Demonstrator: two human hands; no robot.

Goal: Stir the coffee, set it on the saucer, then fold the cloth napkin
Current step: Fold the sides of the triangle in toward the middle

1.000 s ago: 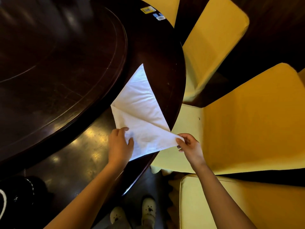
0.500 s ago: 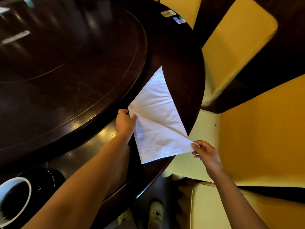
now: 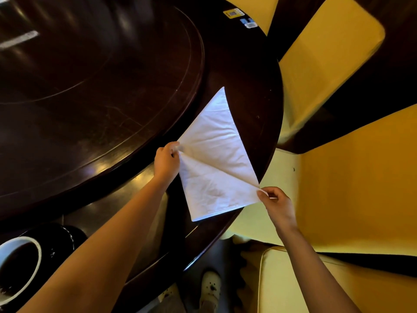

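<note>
The white cloth napkin [image 3: 214, 159] lies flat on the outer rim of the dark wooden table [image 3: 248, 86], stretched between the two hands in a kite shape. A raised crease runs straight from the left fingers [image 3: 173, 146] to the right fingers [image 3: 262, 194]. One point reaches away from the fingers toward the table's middle, and the other points back toward the person, just past the table edge. The cloth is lightly wrinkled, with faint older fold lines.

The left hand [image 3: 165, 162] is curled, thumb and fingertips pinching the napkin's left corner. The right hand [image 3: 276, 204] pinches the right corner the same way, just off the table edge over a yellow chair [image 3: 338, 188].

Well to the left of the left fingers, under that forearm, stands a white cup [image 3: 33, 251] of dark coffee
</note>
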